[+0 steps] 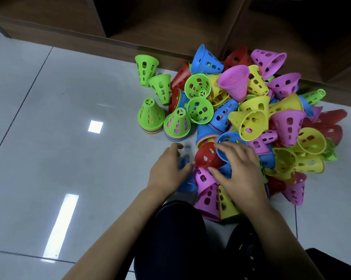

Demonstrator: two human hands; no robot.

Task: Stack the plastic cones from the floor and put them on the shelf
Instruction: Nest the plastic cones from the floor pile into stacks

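Gathering step: the right hand (pixel 239 174) holds a red cone (pixel 207 156) between thumb and fingers at the near edge of the floor pile (pixel 251 118), while the left hand (pixel 168 170) touches its rim over a blurred blue cone (pixel 183 164), its grip not determinable; the next move likely calls for nesting it onto a started stack (pixel 176 126).

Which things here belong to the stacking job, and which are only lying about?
For the job: loose cones; red cone, gripped by the right hand; left hand beside it; green-topped stacks; wooden shelf.
Only there: tiled floor; the person's dark trousers.
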